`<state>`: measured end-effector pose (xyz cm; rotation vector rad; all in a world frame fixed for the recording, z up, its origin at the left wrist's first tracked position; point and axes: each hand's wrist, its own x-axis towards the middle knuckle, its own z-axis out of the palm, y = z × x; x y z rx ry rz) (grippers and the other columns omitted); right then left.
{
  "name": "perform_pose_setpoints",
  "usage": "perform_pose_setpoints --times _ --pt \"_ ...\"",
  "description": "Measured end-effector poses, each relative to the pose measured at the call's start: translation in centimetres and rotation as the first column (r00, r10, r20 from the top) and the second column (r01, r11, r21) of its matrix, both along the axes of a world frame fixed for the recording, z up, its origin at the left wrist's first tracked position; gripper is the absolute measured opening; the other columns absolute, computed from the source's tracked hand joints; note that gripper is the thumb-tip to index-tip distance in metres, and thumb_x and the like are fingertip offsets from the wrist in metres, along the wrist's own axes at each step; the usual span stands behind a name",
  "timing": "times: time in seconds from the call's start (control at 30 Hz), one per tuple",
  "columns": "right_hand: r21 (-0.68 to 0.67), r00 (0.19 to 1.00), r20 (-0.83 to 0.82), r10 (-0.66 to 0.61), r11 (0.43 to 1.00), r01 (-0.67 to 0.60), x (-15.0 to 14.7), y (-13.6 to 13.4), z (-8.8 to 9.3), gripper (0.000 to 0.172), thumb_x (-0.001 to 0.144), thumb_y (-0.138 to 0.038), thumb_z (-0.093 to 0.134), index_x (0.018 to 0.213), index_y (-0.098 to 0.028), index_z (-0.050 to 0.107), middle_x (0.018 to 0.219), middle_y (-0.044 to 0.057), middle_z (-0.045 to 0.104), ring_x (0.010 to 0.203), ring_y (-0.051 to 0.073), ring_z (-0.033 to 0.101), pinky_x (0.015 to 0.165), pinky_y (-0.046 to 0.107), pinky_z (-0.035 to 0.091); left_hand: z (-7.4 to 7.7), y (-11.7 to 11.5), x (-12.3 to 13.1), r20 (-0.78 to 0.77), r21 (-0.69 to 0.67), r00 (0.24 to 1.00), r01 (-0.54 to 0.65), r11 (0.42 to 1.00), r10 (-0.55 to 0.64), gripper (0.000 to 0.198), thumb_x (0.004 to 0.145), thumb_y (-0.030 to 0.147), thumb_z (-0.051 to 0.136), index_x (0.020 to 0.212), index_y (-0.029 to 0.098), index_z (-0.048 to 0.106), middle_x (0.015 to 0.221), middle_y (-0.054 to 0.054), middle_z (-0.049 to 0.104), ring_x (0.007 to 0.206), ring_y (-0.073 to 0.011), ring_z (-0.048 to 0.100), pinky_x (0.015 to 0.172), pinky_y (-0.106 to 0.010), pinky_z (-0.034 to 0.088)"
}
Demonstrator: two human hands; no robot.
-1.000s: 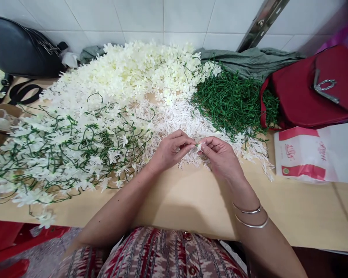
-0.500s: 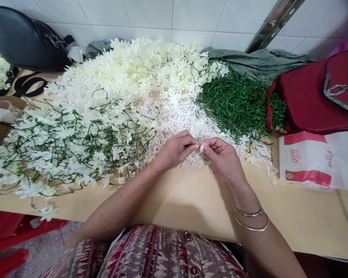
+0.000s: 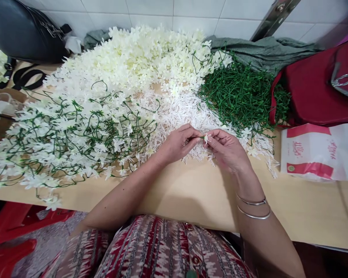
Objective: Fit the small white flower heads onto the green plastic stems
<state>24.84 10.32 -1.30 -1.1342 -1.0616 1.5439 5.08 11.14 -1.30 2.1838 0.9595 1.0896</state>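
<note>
My left hand (image 3: 179, 144) is closed in a pinch on a green stem (image 3: 202, 137), of which only a short tip shows. My right hand (image 3: 227, 148) pinches a small white artificial flower (image 3: 207, 139) right against that tip. Both hands meet over the near side of a spread of thin white stamen-like strands (image 3: 185, 110). Behind my right hand lies a heap of loose green plastic stems (image 3: 243, 94). White flowers fitted with green stems (image 3: 87, 135) are piled to the left. Further back is a mound of cream-white blossoms (image 3: 139, 58).
A red bag (image 3: 316, 90) stands at the right, with a white and red paper packet (image 3: 309, 150) before it. A black bag (image 3: 26, 33) sits back left. Grey-green cloth (image 3: 266, 54) lies along the tiled wall. A red stool (image 3: 17, 224) is below the table (image 3: 188, 193).
A green tip now shows between my left fingers and the flower, where none was visible before. My hands stay together, and the whole view has shifted slightly.
</note>
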Motion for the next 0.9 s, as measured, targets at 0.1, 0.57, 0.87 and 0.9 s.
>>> perform_pose_setpoints --times 0.1,0.57,0.87,0.9 --pt "-0.006 1.0 0.001 -0.01 1.0 0.01 0.04 -0.04 0.26 0.039 0.063 -0.051 0.094 0.086 -0.027 0.074 0.07 -0.002 0.067 0.064 0.014 0.061 0.062 0.028 0.051 -0.21 -0.01 -0.04 -0.018 -0.001 1.0 -0.007 1.0 0.007 0.024 0.107 0.037 0.053 0.103 0.018 0.068 0.089 -0.006 0.068 0.084 -0.0164 0.067 0.077 -0.027 0.054" --pt "0.021 0.995 0.083 -0.055 0.998 0.053 -0.16 -0.36 -0.1 0.027 0.069 -0.043 0.091 0.079 -0.027 0.072 0.068 -0.003 0.068 0.062 0.013 0.063 0.06 0.027 0.05 -0.22 -0.07 -0.11 -0.043 0.006 0.998 0.042 0.999 -0.041 0.026 0.108 0.034 0.05 0.1 0.017 0.068 0.094 -0.008 0.071 0.089 -0.017 0.069 0.083 -0.027 0.054" --pt "0.031 0.992 0.119 -0.037 0.999 0.033 -0.08 -0.12 -0.13 0.029 0.064 -0.039 0.093 0.076 -0.026 0.071 0.065 -0.004 0.067 0.058 0.014 0.064 0.058 0.028 0.054 -0.25 0.02 -0.1 -0.068 -0.01 0.996 0.053 0.999 -0.054 0.027 0.109 0.034 0.048 0.102 0.018 0.068 0.095 -0.008 0.071 0.09 -0.0173 0.069 0.081 -0.027 0.055" --pt "0.035 0.992 0.125 -0.027 0.999 0.022 0.0 -0.07 -0.11 0.029 0.063 -0.039 0.093 0.076 -0.026 0.071 0.064 -0.004 0.067 0.058 0.014 0.064 0.057 0.028 0.054 -0.27 0.04 -0.1 -0.07 -0.009 0.996 0.056 0.998 -0.057 0.028 0.109 0.034 0.047 0.102 0.018 0.069 0.095 -0.007 0.071 0.091 -0.0173 0.07 0.081 -0.027 0.055"
